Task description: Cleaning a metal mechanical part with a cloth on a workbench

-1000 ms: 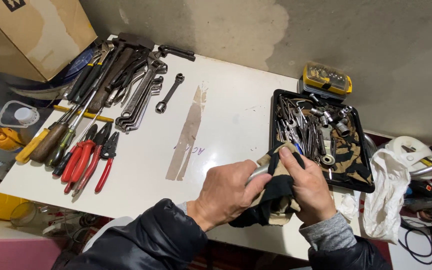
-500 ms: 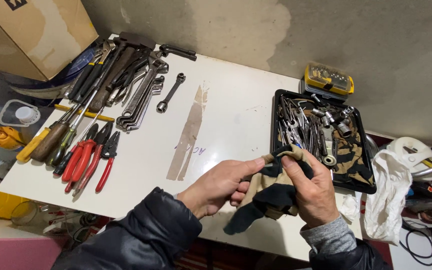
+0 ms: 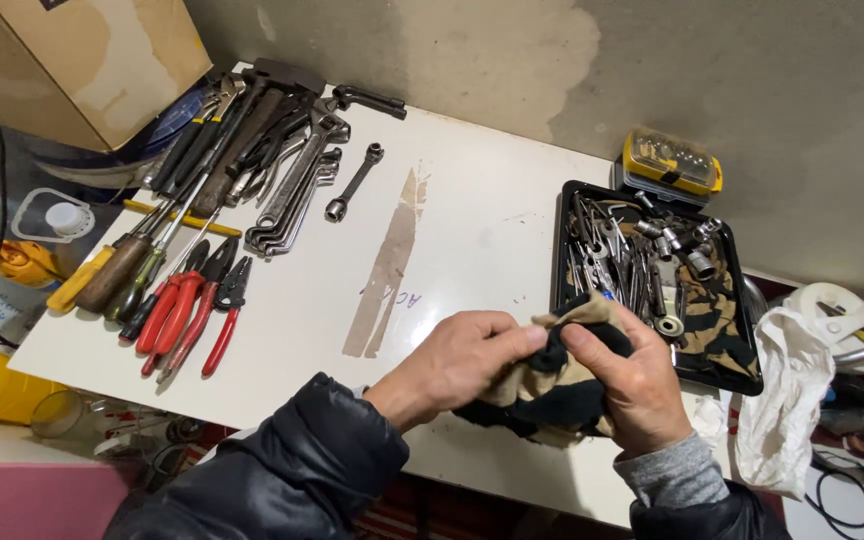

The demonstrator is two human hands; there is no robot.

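Over the near edge of the white table (image 3: 472, 220), both my hands are wrapped in a tan and black rag (image 3: 552, 385). My left hand (image 3: 457, 360) pinches the rag's upper left end. My right hand (image 3: 632, 385) clutches the bunched cloth from the right. Whatever may lie inside the cloth is hidden. Just beyond my hands stands a black tray (image 3: 742, 335) holding sockets, bits and small metal tools on a camouflage cloth.
Wrenches, screwdrivers and a hammer (image 3: 252, 130) lie in rows at the table's left, with red-handled pliers (image 3: 187, 310) nearer me. A strip of brown tape (image 3: 387, 265) runs down the middle. A yellow bit case (image 3: 672, 165) sits behind the tray, a cardboard box (image 3: 92, 60) far left, a white plastic bag (image 3: 787, 400) right.
My hands pulled apart and drew something thin out of the rag half a second ago; now they have come together again with the rag bunched between them.
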